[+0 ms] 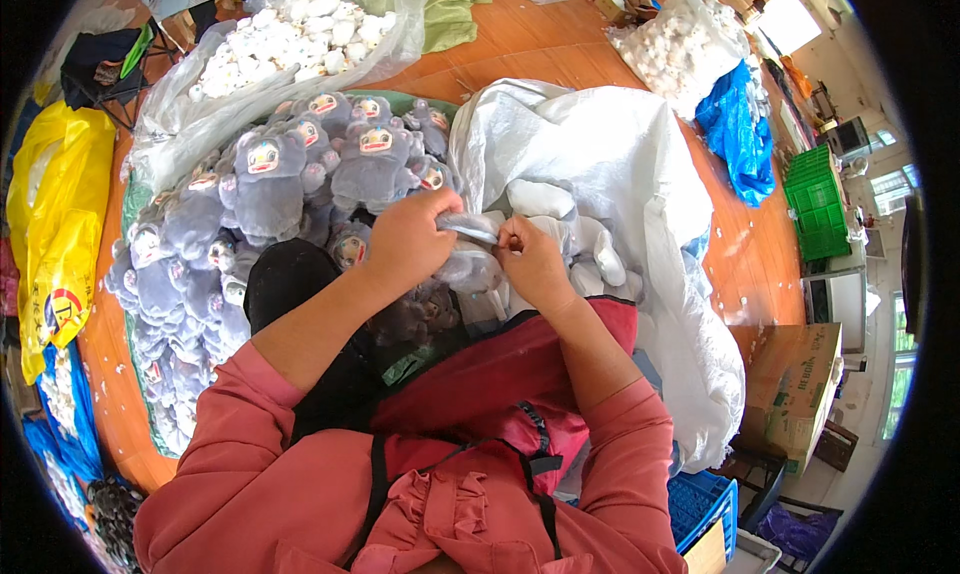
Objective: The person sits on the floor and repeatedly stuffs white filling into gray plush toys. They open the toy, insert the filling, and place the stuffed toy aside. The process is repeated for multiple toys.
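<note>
Between my hands is a grey plush piece [470, 226], with more grey plush hanging just below it. My left hand [412, 242] is closed around its left end. At the other end, the fingers of my right hand [537, 266] are pinched on the plush. Right beside that hand, a big white sack [645, 149] lies open, holding several pale grey plush pieces [542, 200]. To the left spreads a large heap of grey plush toys [270, 184] with printed faces. A dark red apron [480, 379] covers my lap.
A clear plastic bag of white pieces [305, 44] stands at the far left. Yellow sheeting [62, 214] lies along the left side. On the right are a green crate [818, 196], a cardboard box [790, 386], a blue bag [738, 139] and a blue crate [705, 509].
</note>
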Action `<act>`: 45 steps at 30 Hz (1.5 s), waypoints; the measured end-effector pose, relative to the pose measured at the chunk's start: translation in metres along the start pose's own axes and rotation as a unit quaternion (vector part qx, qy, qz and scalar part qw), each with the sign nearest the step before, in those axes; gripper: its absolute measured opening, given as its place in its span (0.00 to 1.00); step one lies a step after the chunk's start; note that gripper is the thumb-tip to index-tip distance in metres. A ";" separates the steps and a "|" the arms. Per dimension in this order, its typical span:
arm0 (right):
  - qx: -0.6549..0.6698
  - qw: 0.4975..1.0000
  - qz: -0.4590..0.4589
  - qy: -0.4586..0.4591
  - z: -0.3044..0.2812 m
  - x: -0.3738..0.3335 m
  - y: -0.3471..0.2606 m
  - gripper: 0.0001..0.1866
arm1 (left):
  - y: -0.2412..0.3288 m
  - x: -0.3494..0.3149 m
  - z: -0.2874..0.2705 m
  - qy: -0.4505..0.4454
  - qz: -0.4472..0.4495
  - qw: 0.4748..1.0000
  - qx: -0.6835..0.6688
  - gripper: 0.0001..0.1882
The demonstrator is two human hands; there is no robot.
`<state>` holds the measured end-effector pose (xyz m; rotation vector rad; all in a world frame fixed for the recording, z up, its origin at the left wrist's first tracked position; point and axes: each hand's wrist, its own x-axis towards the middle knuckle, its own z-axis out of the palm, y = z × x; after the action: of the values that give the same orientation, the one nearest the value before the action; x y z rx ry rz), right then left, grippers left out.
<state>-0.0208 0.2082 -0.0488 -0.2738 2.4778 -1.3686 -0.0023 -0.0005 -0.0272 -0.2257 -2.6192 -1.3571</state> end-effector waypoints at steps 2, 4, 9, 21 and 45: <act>0.011 0.995 -0.094 0.011 -0.005 0.000 0.002 0.12 | 0.000 0.005 -0.005 0.013 -0.015 1.000 0.009 0.12; 0.014 0.987 -0.162 0.005 -0.009 -0.002 -0.001 0.16 | -0.003 0.007 -0.008 0.022 -0.032 0.999 0.005 0.12; 0.049 0.988 -0.127 -0.074 -0.018 -0.015 -0.028 0.27 | -0.019 0.009 -0.009 0.011 -0.075 0.995 -0.061 0.13; 0.100 0.978 -0.050 -0.177 -0.019 -0.020 -0.036 0.46 | -0.016 0.008 -0.011 -0.157 -0.363 0.766 -0.507 0.12; 0.294 0.945 0.116 0.080 -0.015 -0.011 -0.021 0.34 | 0.003 0.013 -0.015 -0.125 -0.296 0.789 -0.525 0.29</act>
<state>-0.0158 0.2127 -0.0219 0.2615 1.9989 -1.9874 -0.0128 -0.0105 -0.0133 0.3494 -1.7886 -3.0705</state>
